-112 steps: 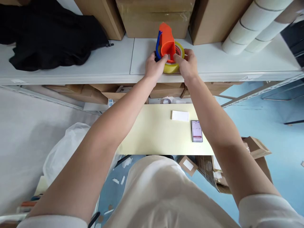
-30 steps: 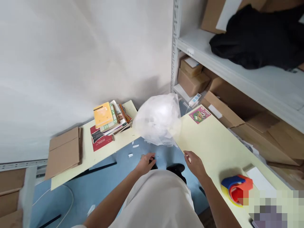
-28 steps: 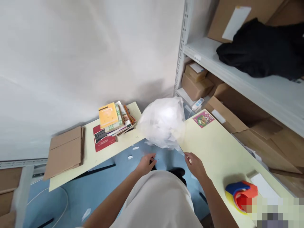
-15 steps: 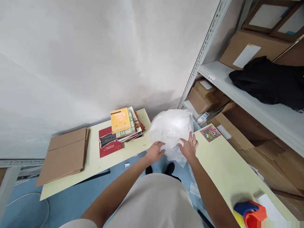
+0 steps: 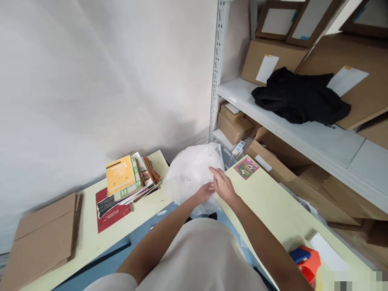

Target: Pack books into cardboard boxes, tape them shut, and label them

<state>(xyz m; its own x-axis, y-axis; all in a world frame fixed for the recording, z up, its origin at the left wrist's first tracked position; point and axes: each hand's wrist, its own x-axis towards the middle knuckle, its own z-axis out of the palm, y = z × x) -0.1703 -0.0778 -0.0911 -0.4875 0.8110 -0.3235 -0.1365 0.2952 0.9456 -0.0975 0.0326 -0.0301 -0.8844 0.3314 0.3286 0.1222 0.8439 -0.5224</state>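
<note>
A full white plastic bag (image 5: 190, 165) bulges in the gap between two pale yellow tabletops, just beyond my hands. My left hand (image 5: 203, 194) is in front of its lower right part, fingers drawn together and tips meeting my right hand; anything between them is too small or hidden to make out. My right hand (image 5: 223, 186) is at the bag's right side, index finger stretched out toward it and the other fingers partly hidden. Whether either hand touches the bag's film cannot be told.
The left tabletop (image 5: 145, 216) holds a book stack (image 5: 121, 176), a red booklet (image 5: 112, 216) and flattened cardboard (image 5: 45, 234). On the right tabletop (image 5: 266, 202) lie a colourful card (image 5: 247, 167) and a red-and-blue tape dispenser (image 5: 309, 262). Shelving (image 5: 312, 133) with boxes and black cloth (image 5: 300, 95) stands right.
My hands, spread apart on the bag before, have come together at its right side. The camera view has turned right, so the tables and shelves appear further left.
</note>
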